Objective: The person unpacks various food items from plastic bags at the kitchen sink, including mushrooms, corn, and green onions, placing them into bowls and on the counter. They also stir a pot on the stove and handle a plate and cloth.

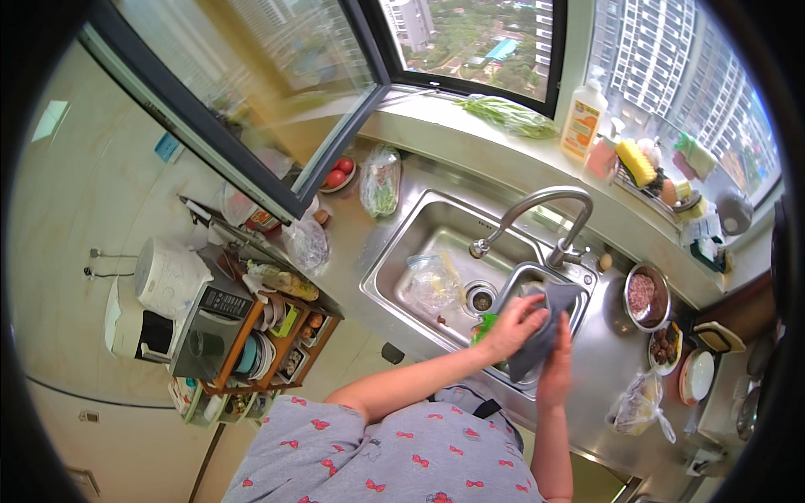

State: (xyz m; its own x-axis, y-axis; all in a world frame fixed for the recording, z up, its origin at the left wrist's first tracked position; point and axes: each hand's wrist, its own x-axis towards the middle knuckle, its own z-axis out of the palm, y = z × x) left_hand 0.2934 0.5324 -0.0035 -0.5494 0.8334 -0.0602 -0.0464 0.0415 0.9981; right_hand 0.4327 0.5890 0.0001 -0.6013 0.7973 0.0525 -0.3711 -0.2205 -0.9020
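A dark grey cloth (542,336) hangs between my two hands over the small right-hand basin (588,302) of the stainless steel sink. My left hand (517,327) lies against the cloth's left side with its fingers spread. On the other side, my right hand (556,368) presses its straightened fingers to the cloth. Whether either hand grips it, I cannot tell. The curved faucet (547,193) arches over the basins. Under my left hand a green package (483,328) shows in part. A clear plastic bag (433,283) rests in the large basin beside the drain (482,298).
At the right stand a metal bowl of minced meat (641,294), a plate of dark food (665,348) and a tied plastic bag (638,405). Bagged greens (380,182) lie left of the sink. The open window (339,148) juts over the counter. Bottles and sponges line the sill.
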